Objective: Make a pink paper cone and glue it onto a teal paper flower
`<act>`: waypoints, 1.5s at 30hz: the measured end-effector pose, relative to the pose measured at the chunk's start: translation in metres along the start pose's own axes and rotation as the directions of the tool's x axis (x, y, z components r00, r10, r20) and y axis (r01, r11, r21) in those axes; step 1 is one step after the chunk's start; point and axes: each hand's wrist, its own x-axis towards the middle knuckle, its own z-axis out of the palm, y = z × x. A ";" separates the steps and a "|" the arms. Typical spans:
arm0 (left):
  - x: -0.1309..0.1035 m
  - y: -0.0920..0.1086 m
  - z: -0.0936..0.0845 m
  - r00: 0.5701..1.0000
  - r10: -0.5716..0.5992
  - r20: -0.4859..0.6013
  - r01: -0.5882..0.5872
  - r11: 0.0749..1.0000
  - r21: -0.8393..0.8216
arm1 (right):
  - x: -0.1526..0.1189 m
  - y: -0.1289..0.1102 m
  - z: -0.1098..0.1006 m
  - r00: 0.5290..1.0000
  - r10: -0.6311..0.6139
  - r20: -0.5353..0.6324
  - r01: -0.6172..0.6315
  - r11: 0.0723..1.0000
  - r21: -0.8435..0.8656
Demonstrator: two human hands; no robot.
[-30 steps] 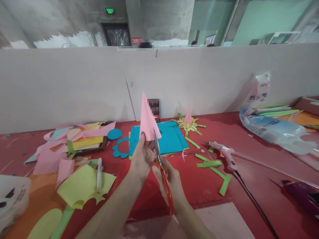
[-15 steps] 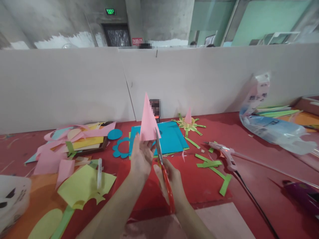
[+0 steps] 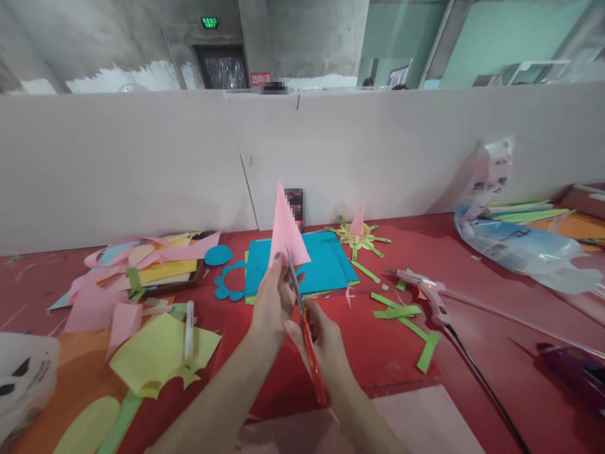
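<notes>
My left hand is closed on the lower edge of a pink paper cone, which points upward over the blue paper sheets. My right hand grips red-handled scissors. The blades slant up and left, with their tips overlapping the cone's lower edge; whether they are cutting into the paper, I cannot tell. Behind and to the right stands a smaller pink cone on a yellow and green paper flower. A red board lies beneath my hands.
To the right lie green paper strips, a glue gun with a black cord, and a plastic bag. Paper scraps, a yellow sheet and a white marker lie to the left. A white partition rises behind.
The pink cone has tilted and turned slightly, with its tip a little lower and its base shifted right. The scissors have swung leftward across its lower edge.
</notes>
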 end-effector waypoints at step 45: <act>0.013 0.035 -0.007 0.977 0.212 0.007 -0.212 0.976 -0.058 | 0.022 0.052 -0.035 0.943 -0.214 -0.255 -0.051 0.663 -0.747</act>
